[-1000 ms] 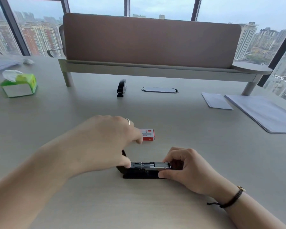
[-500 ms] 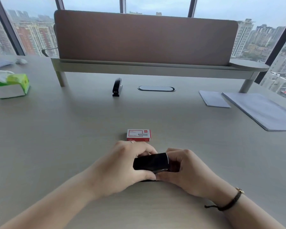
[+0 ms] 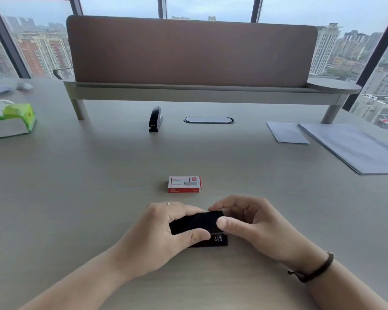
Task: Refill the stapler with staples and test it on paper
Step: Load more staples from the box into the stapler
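Closed now, stapler (image 3: 196, 221) lies left-to-right between hands.

Both forearms are showing bare — the left hand (image 3: 157, 238) is wearing a thin ring, the right hand (image 3: 255, 229) is sporting a dark braided bracelet (image 3: 314, 268) at the wrist.

Light: soft overcast daylight, even and fairly bright, coming through the windows (image 3: 354, 41) along the top of the frame.
Shadows: faint and diffuse — a short soft one on the table (image 3: 76, 175) in front of the staple box (image 3: 184, 184), a broader one under the hands at lower centre.
Glare: none strong; the sky at the top is pale, nearly washed out.
Distortion: wide-angle bend — window frames lean outward at upper left and right.
Sharpness: centre fairly crisp; edges slightly soft.
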The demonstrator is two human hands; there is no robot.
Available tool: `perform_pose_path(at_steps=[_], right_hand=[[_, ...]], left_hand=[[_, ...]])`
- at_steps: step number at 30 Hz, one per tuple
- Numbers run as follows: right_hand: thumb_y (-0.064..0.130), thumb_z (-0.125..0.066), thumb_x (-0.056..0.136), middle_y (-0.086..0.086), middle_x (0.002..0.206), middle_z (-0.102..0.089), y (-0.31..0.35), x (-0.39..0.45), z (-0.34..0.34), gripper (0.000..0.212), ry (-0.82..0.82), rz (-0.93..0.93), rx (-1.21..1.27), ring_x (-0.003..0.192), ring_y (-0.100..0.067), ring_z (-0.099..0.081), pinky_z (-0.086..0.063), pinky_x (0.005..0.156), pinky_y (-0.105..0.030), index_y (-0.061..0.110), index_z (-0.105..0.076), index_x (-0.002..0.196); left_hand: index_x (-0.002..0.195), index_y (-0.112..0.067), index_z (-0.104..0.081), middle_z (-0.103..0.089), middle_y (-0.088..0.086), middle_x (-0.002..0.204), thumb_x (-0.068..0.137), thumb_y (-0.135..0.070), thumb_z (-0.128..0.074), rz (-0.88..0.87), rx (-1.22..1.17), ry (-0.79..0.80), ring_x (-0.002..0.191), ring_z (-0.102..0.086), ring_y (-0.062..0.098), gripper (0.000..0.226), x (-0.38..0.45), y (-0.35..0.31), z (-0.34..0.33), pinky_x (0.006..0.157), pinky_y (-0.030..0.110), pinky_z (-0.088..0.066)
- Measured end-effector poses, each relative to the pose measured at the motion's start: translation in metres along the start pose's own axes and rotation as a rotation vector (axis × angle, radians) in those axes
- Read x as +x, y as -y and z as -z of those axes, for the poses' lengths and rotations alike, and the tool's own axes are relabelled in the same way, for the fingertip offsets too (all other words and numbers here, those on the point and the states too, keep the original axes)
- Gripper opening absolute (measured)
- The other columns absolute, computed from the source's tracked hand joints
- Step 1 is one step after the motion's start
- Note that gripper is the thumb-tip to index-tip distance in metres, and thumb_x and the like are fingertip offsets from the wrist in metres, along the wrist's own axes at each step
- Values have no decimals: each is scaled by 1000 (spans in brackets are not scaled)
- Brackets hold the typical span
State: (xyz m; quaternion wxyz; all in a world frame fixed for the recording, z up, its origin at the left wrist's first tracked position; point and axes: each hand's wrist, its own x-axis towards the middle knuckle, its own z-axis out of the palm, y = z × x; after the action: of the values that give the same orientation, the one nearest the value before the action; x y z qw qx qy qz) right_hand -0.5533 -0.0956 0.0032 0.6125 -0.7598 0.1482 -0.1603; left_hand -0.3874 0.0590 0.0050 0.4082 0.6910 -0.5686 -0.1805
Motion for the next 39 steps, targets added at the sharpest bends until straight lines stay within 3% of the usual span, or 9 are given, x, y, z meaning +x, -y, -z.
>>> perform_pose_path(at_steps=[4, 8, 15, 24, 27, 32, 34, 36, 39], right_hand=[[21, -73, 84, -11, 88, -80, -2, 1, 1, 15, -49, -30, -11, 79, -21, -73, -56, 77, -38, 12, -77, 95], [20, -72, 80, -13, 87, -79, -4, 3, 1, 13, -37, -46, -45, 78, -22, -73, -56, 77, -40, 13, -77, 90], [27, -71, 82, -15, 88, -78, -2, 3, 0, 19, -52, -28, -66, 79, -23, -72, -56, 79, -49, 12, -76, 93], [32, -71, 82, -22, 88, -76, -3, 3, 0, 25, -49, -21, -54, 78, -25, -70, -54, 81, -56, 12, -75, 95], [32, -71, 82, -22, 88, -76, -4, 3, 0, 24, -47, -18, -52, 77, -24, -70, -55, 79, -52, 12, -75, 95], [34, -72, 80, -14, 85, -77, -4, 3, 4, 23, -115, -5, -14, 70, -17, -67, -53, 68, -29, 16, -75, 93], [35, -73, 78, -16, 86, -77, 2, 5, 9, 24, -187, 15, -8, 63, -15, -65, -51, 62, -26, 16, -76, 91], [28, -75, 79, -18, 84, -76, 11, 8, 19, 16, -260, 38, -5, 60, -15, -64, -50, 58, -25, 15, -77, 88], [15, -76, 85, -18, 82, -75, 25, 16, 48, 3, -365, 64, -53, 58, -14, -64, -50, 57, -25, 14, -76, 87]], left_hand=[[104, -37, -74, -74, -16, 89, 79, -42, -77, 4, 21, 14, 86, -68, 7, 25, 1, 0, -2, 76, 25, -52], [103, -37, -73, -71, -15, 84, 81, -42, -75, -19, 90, 45, 81, -63, 6, 23, 2, 0, -3, 66, 16, -46], [102, -36, -73, -72, -12, 84, 82, -44, -75, -23, 52, 34, 82, -64, 9, 22, 2, 1, -1, 70, 25, -49], [104, -38, -74, -74, -14, 88, 80, -45, -76, -18, 31, 6, 85, -67, 7, 25, 0, 0, -2, 72, 23, -52], [105, -39, -73, -74, -16, 90, 79, -47, -75, -16, 23, 7, 88, -68, 7, 27, 1, 2, -2, 75, 25, -53], [103, -37, -74, -74, -23, 95, 74, -60, -68, -17, 3, -39, 92, -69, 4, 37, 9, 4, 4, 79, 22, -54], [98, -35, -76, -75, -19, 93, 77, -61, -64, -23, -31, -87, 90, -69, 8, 36, 20, -2, 9, 78, 26, -54], [93, -34, -77, -77, -11, 91, 82, -57, -67, 6, -96, -108, 86, -71, 14, 29, 39, -11, 15, 79, 33, -56], [88, -25, -77, -78, 2, 84, 86, -35, -70, 44, -195, -131, 77, -73, 18, 12, 88, -24, 17, 76, 33, -59]])
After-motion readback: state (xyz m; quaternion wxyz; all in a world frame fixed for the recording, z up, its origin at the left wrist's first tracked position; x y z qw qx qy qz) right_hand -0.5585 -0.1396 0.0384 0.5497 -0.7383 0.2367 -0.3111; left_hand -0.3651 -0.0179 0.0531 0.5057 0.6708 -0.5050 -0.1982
